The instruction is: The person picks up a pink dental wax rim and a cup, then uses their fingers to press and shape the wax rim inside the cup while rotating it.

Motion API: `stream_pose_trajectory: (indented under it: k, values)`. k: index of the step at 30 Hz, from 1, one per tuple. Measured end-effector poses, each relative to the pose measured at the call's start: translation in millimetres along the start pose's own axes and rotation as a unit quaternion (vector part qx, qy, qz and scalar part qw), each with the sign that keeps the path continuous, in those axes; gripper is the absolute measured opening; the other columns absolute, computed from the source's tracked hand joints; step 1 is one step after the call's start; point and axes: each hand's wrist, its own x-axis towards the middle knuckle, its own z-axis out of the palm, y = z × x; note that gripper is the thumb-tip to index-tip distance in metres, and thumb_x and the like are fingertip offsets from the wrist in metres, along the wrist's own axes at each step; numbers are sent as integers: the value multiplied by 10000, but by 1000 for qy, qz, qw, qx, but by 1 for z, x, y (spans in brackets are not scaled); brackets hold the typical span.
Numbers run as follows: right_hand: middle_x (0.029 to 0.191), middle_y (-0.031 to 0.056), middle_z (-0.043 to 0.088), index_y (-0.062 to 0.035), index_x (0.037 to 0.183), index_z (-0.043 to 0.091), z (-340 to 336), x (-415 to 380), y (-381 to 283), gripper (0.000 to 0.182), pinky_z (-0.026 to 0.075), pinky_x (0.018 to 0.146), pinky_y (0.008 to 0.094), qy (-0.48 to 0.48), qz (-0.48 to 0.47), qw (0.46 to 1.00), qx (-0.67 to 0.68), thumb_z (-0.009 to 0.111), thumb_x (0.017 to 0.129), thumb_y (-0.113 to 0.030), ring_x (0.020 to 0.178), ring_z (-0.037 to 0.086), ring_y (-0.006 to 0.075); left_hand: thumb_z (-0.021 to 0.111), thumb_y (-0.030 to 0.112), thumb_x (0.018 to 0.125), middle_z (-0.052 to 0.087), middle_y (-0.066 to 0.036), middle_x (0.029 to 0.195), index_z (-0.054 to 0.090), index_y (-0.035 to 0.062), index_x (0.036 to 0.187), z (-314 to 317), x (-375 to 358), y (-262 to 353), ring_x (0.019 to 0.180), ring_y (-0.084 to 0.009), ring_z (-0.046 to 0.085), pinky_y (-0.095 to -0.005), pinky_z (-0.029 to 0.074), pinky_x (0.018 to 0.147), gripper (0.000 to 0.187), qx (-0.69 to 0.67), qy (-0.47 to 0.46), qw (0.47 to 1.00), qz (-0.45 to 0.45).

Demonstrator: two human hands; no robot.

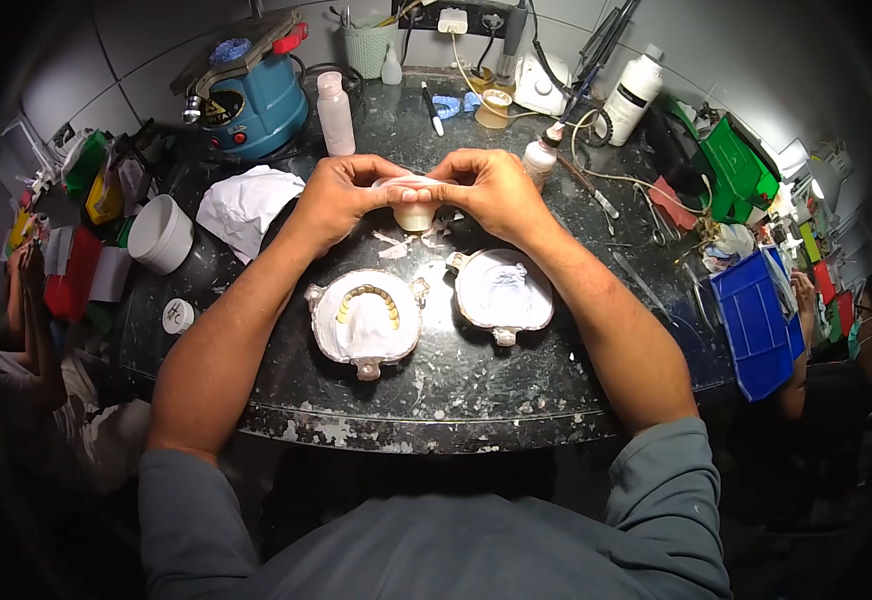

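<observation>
A: Status of the work at the bench?

B: The person holds a small white cup (pixel 415 203) between both hands, just behind the two flask halves. The left hand (pixel 341 200) is closed on the cup's left side; the right hand (pixel 491 190) is closed on its right side, thumbs (pixel 448 186) pressing at the rim, where a thin pale sheet or lid seems to lie — the view is too small to tell which. Judged from the layout, the flask is already separated and both halves lie open, faces up. Whatever the cup carries has not yet reached either half.

A: Position of the halves?

B: The left flask half (pixel 365 322), in front of the cup and slightly left, holds white plaster with an arch of yellowish teeth (pixel 368 297) set in it. The right flask half (pixel 504 290), in front of the cup and slightly right, holds plaster with a hollow impression only. White scraps (pixel 396 243) lie directly under the cup.

A: Count of items?

B: Flask halves — two. Cups in hand — one. Behind the cup: one clear bottle (pixel 335 112) to the left, one small dropper bottle (pixel 539 158) to the right, one large white bottle (pixel 633 94) further right. Left of the cup: one crumpled white cloth (pixel 246 205), one white tub (pixel 161 233), one teal machine (pixel 246 90).
</observation>
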Motion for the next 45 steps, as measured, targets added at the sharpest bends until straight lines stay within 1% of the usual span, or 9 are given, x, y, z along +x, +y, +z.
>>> stream_pose_trajectory:
  k: [6,9,12,18,25,32,34,40,45]
  values:
    - [817,85,754,-38,923,778,0,-1,-2,321,546,708,312,9,2,999,-34,851,795,-323,759,702,141,804,127,842,759,-69,937,767,8,1029,0,1,-3,876,-108,686,-272,526,867,224,-29,3,1000,6]
    - [885,88,761,-19,1002,761,1,1,11,391,562,757,315,-4,6,999,32,876,770,-313,805,709,148,831,131,822,754,-88,1031,729,-22,1119,0,-1,-2,936,-125,693,-282,544,885,349,-10,4,1000,22]
    - [1046,108,749,18,1174,691,0,-7,10,604,571,882,328,-27,13,996,87,931,701,-269,912,715,171,847,86,780,673,-97,1262,572,-7,1359,-2,-3,-5,1124,-159,646,-321,501,1021,648,-58,-34,997,29]
    - [1077,114,737,10,1178,698,1,-4,12,593,557,918,323,-51,36,997,43,929,699,-254,991,704,190,850,33,730,681,-80,1228,554,-15,1361,-9,-4,-2,1122,-160,651,-315,505,1013,699,-12,-75,997,-27]
    - [1043,96,753,-37,1151,739,6,-1,18,543,558,874,326,-43,-52,997,24,919,699,-277,944,718,188,862,41,737,733,-89,1118,656,-24,1242,-15,-2,-4,1020,-149,690,-301,536,948,549,-37,-77,996,-39]
    - [943,62,748,-41,1041,781,0,-4,-1,369,541,762,301,-39,8,999,-25,873,776,-280,837,698,135,864,97,762,764,-63,960,765,-1,1043,-8,0,-3,875,-108,690,-250,532,830,314,28,-33,999,-24]
    - [897,116,766,-64,989,794,1,-4,-1,369,555,762,346,-15,-8,999,-46,881,741,-323,817,733,210,864,98,762,764,-60,945,771,4,1022,-7,1,-8,851,-102,685,-242,528,814,292,33,-31,999,-15]
    - [875,122,766,-57,962,793,-1,-5,0,343,558,761,347,-14,-1,998,-64,878,748,-311,800,736,212,790,33,791,759,-44,909,777,1,942,-3,3,-11,844,-95,679,-251,528,824,155,77,-16,997,18]
    - [901,107,773,-32,1036,775,2,-2,12,380,561,781,323,-22,48,999,-3,886,749,-254,825,733,175,806,20,760,745,-61,1022,734,-10,1106,-1,-3,-2,926,-123,688,-273,529,893,354,10,-26,999,-22]
